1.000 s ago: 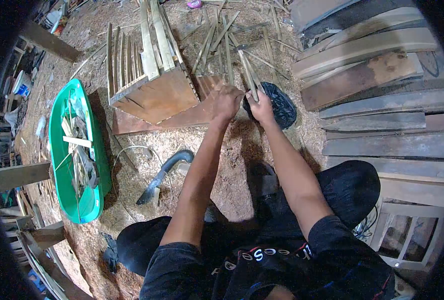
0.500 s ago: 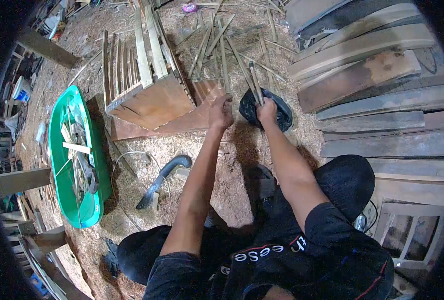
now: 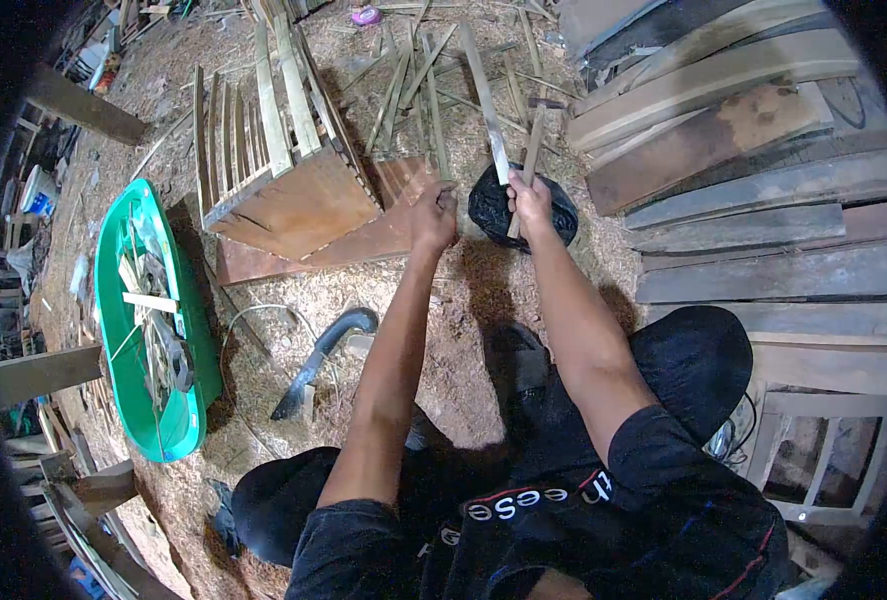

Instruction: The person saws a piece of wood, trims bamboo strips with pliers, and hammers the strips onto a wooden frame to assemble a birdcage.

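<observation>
The right hand (image 3: 531, 205) is clamped on two things at once, a flat strip (image 3: 486, 100) and a hammer (image 3: 533, 145), which splay apart above the fist, the strip reaching away to the left and the hammer's head up on the right. The left hand (image 3: 432, 218) is apart from the right, its fingers curled in toward the thumb; whether it pinches something small I cannot tell. Right behind and below the right hand sits a black bag (image 3: 489, 205), so the fist and the hammer's lower end overlap it in view. A slatted crate (image 3: 299, 205) stands just left of the left hand, tilted to the view, over a reddish board (image 3: 389, 237) that juts out toward that hand. Beyond both hands, loose slats (image 3: 404, 95) lie crisscrossed on the ground, and the strip's far part crosses in front of that litter. A pink object (image 3: 366, 16) rests farther off. Nearer the body, a dark curved tool (image 3: 322, 350) lies on the shavings left of the left forearm. Farther left is a green tub (image 3: 114, 300) holding scraps, with a beam (image 3: 44, 372) close by its outer side. Planks (image 3: 774, 283) fill the right side in a row, with a wooden frame (image 3: 834, 403) at their near end.
</observation>
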Demonstrator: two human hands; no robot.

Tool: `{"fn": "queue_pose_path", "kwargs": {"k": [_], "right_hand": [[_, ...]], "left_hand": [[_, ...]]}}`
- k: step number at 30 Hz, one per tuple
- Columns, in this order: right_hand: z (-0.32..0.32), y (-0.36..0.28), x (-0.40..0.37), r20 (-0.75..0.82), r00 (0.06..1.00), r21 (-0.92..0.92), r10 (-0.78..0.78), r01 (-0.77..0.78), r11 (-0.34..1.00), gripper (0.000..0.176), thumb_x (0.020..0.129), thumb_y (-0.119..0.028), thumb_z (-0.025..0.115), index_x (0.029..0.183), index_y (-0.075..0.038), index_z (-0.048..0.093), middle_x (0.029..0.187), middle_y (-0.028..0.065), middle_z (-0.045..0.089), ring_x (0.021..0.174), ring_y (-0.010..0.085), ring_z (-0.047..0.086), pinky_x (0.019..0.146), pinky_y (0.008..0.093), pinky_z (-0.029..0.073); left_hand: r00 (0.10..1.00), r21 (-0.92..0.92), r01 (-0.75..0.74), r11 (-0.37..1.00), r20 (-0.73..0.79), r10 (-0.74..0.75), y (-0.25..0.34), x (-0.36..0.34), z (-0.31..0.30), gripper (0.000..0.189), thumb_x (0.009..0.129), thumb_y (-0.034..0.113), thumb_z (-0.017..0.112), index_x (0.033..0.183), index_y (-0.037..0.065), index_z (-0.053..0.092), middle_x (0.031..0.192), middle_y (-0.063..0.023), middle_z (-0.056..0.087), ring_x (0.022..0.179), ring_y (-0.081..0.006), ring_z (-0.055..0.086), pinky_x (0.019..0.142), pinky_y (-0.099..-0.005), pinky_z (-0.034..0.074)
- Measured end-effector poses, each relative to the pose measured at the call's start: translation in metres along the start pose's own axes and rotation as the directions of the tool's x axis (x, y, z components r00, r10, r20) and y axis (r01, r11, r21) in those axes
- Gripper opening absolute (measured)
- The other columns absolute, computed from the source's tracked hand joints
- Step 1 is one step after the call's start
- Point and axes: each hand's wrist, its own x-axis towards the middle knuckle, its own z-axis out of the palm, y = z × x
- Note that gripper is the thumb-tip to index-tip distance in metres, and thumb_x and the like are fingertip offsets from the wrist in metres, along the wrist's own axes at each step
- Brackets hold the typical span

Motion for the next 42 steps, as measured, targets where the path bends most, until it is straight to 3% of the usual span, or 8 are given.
{"fn": "queue_pose_path", "kwargs": {"k": [14, 17, 20, 26, 30, 36, 38, 42], "right_hand": [[0.055, -0.041, -0.029, 0.259, 0.962, 0.2, -0.087, 0.035, 0.979, 0.014, 0.092, -0.015, 0.063, 0.097, -0.006, 0.053, 0.075, -0.0007, 0.052, 0.059, 0.0069, 0.051, 0.044, 0.0208, 0.037], [0.064, -0.048, -0.035, 0.245, 0.965, 0.201, -0.096, 0.046, 0.978, 0.02, 0.09, -0.021, 0.067, 0.099, -0.006, 0.057, 0.069, -0.0008, 0.054, 0.054, 0.0074, 0.049, 0.045, 0.021, 0.036], [0.074, -0.067, -0.042, 0.269, 0.956, 0.188, -0.12, 0.07, 0.98, 0.018, 0.09, -0.02, 0.067, 0.098, -0.008, 0.058, 0.07, -0.003, 0.054, 0.056, 0.007, 0.051, 0.047, 0.021, 0.037], [0.112, -0.121, -0.084, 0.405, 0.891, 0.26, -0.204, 0.101, 0.96, 0.014, 0.09, -0.016, 0.064, 0.099, -0.007, 0.059, 0.071, -0.0037, 0.054, 0.058, 0.0062, 0.051, 0.045, 0.0214, 0.038], [0.143, -0.152, -0.116, 0.488, 0.843, 0.258, -0.226, 0.108, 0.96, 0.012, 0.09, -0.014, 0.064, 0.098, -0.005, 0.059, 0.068, -0.0033, 0.053, 0.053, 0.0053, 0.048, 0.042, 0.0213, 0.036], [0.178, -0.18, -0.145, 0.573, 0.78, 0.264, -0.251, 0.115, 0.958, 0.012, 0.09, -0.013, 0.065, 0.092, -0.002, 0.06, 0.067, -0.0031, 0.051, 0.052, 0.0054, 0.046, 0.041, 0.021, 0.033], [0.187, -0.185, -0.147, 0.602, 0.776, 0.263, -0.188, 0.029, 0.964, 0.012, 0.09, -0.012, 0.064, 0.092, -0.001, 0.061, 0.067, -0.0027, 0.052, 0.052, 0.0057, 0.046, 0.042, 0.0213, 0.033], [0.198, -0.176, -0.136, 0.578, 0.812, 0.018, -0.078, 0.083, 0.996, 0.012, 0.09, -0.013, 0.065, 0.088, -0.003, 0.059, 0.068, -0.0014, 0.054, 0.051, 0.0055, 0.046, 0.043, 0.0208, 0.034]], "left_hand": [[0.96, -0.068, -0.152, 0.986, -0.246, 0.132, 0.071, 0.019, -0.032, 0.012, 0.092, 0.01, 0.058, 0.099, 0.001, 0.063, 0.083, -0.0106, 0.066, 0.077, -0.0163, 0.061, 0.071, -0.0297, 0.049], [0.99, -0.163, -0.008, 0.987, -0.142, -0.016, 0.097, 0.023, -0.041, 0.01, 0.091, 0.007, 0.06, 0.099, 0.001, 0.064, 0.092, -0.0122, 0.066, 0.082, -0.0175, 0.062, 0.073, -0.0299, 0.05], [0.898, -0.139, -0.412, 0.901, -0.233, 0.374, 0.124, 0.038, -0.046, 0.011, 0.09, 0.006, 0.061, 0.099, 0.001, 0.064, 0.105, -0.0153, 0.064, 0.093, -0.0201, 0.062, 0.078, -0.0319, 0.051], [0.899, -0.035, -0.369, 0.929, -0.267, 0.347, 0.193, 0.078, -0.106, 0.012, 0.092, 0.008, 0.06, 0.099, 0.0, 0.064, 0.122, -0.0161, 0.061, 0.111, -0.0222, 0.058, 0.093, -0.032, 0.047], [0.948, -0.192, -0.302, 0.934, -0.16, 0.274, 0.209, 0.103, -0.154, 0.015, 0.094, 0.012, 0.06, 0.099, -0.001, 0.066, 0.091, -0.0022, 0.066, 0.081, -0.0087, 0.059, 0.072, -0.0243, 0.047], [0.881, -0.081, -0.396, 0.915, -0.313, 0.354, 0.21, 0.117, -0.213, 0.014, 0.095, 0.009, 0.056, 0.098, -0.001, 0.066, 0.091, -0.0056, 0.069, 0.08, -0.0128, 0.063, 0.074, -0.0271, 0.05], [0.85, 0.124, -0.286, 0.95, -0.424, 0.312, 0.186, 0.122, -0.243, 0.014, 0.096, 0.009, 0.052, 0.095, -0.001, 0.061, 0.092, -0.0111, 0.069, 0.084, -0.0167, 0.066, 0.073, -0.0288, 0.05], [0.904, 0.497, 0.15, 0.855, -0.42, 0.085, 0.141, 0.113, -0.269, 0.032, 0.083, 0.017, 0.062, 0.107, -0.002, 0.054, 0.094, -0.0275, 0.064, 0.092, -0.0435, 0.062, 0.08, -0.0464, 0.048]]}}
